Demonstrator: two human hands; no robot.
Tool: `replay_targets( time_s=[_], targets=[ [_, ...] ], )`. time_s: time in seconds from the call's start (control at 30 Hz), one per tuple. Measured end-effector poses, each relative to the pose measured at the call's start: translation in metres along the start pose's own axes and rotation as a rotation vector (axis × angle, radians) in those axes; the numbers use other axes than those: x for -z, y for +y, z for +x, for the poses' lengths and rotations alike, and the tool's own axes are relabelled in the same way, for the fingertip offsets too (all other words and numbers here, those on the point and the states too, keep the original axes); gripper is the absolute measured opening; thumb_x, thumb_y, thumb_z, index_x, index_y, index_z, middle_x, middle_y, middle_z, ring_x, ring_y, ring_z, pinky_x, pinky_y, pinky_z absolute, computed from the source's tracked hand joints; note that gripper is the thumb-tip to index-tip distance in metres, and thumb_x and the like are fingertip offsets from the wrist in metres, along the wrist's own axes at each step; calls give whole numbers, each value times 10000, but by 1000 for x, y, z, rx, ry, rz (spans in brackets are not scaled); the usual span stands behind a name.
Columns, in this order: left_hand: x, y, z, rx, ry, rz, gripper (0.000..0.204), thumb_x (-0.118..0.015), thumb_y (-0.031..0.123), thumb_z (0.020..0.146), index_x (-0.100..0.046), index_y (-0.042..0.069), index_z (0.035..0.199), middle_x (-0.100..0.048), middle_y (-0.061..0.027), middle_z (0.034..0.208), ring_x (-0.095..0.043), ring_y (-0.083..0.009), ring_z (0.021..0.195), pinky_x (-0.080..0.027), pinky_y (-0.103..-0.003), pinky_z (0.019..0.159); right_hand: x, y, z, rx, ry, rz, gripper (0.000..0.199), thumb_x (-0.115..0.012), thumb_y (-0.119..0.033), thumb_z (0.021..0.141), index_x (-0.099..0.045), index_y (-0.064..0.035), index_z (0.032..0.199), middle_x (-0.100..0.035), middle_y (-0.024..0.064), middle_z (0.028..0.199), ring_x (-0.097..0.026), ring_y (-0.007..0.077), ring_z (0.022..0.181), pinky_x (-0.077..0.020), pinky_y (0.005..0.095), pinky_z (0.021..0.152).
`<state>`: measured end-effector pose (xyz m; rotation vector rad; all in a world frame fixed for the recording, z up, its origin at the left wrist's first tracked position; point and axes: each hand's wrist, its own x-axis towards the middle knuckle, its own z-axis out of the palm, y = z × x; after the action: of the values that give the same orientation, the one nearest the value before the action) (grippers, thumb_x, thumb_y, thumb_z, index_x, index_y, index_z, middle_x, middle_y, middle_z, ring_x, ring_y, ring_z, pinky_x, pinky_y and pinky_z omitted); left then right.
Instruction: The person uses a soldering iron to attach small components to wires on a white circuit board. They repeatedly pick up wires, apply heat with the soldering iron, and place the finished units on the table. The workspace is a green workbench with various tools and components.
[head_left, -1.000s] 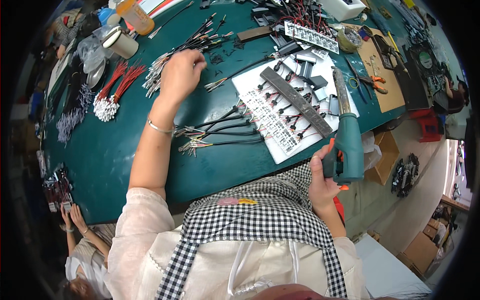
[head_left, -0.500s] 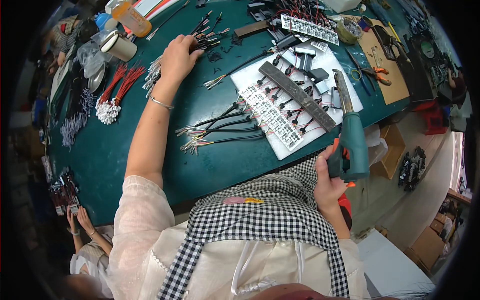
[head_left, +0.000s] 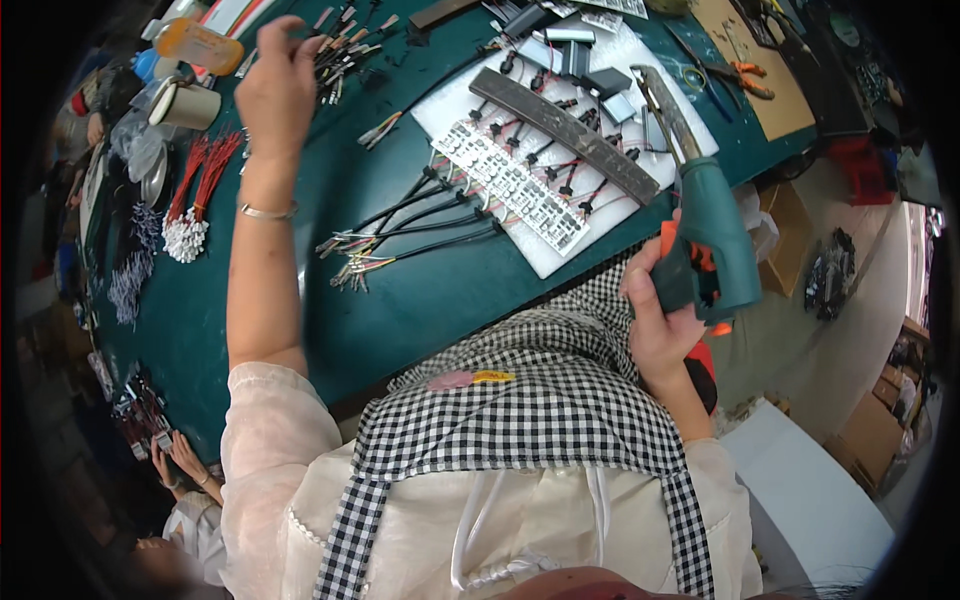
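Note:
My left hand (head_left: 275,95) is over the far left of the table, beside a pile of short cables (head_left: 350,55) with stripped ends. Its fingers are bent and a little apart, with nothing visible between them. My right hand (head_left: 655,305) is wrapped round the grip of a teal soldering gun (head_left: 718,235) with an orange trigger. The gun's long metal nose points away over the right side of a white foam pad (head_left: 545,262). On the pad lie a white circuit board panel (head_left: 515,190), a dark metal bar (head_left: 565,135) across wires, and small black housings. Several black cables (head_left: 430,232) reach left from the panel.
Red wires with white connectors (head_left: 187,235) lie at the left, near a lidded cup (head_left: 187,106) and an orange bottle (head_left: 200,45). Orange-handled pliers (head_left: 752,80) rest at the back right. Another person's hands (head_left: 178,460) work at the lower left.
My left hand has moved left, off the cable pile. The view has shifted, so the table's things appear farther up and left. My right hand still grips the soldering gun.

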<state>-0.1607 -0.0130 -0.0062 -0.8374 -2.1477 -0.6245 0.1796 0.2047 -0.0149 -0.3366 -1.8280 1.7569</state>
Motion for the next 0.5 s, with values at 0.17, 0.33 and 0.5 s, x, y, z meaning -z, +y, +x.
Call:
replay_targets(
  time_s=[0.17, 0.33, 0.5],
  targets=[
    [66, 108, -17, 240, -418, -553, 173, -595, 47, 895, -596, 72, 1067, -579, -26, 658, -565, -60, 584, -443, -219, 517, -2, -1, 10, -46, -92, 2, 587, -585, 2, 865, -304, 58, 1376, -568, 103, 899, -525, 111, 668, -470, 235, 606],
    [74, 173, -60, 1010, -1130, -1562, 190, -470, 177, 997, -544, 34, 1099, -575, -19, 742, -336, 0, 494, -224, -151, 426, -22, -1, 17, -73, -101, 20, 332, -617, 45, 846, -475, 23, 1146, -604, 70, 900, -561, 93, 757, -471, 232, 665],
    [69, 177, -70, 1142, -1216, -1712, 229, -464, 224, 1002, -543, 32, 1099, -562, -30, 713, -287, -7, 467, -184, -166, 408, -23, 1, 19, -83, -134, -15, 228, -644, 44, 837, -545, 6, 1039, -622, 65, 921, -590, 98, 810, -483, 238, 706]
  ],
)
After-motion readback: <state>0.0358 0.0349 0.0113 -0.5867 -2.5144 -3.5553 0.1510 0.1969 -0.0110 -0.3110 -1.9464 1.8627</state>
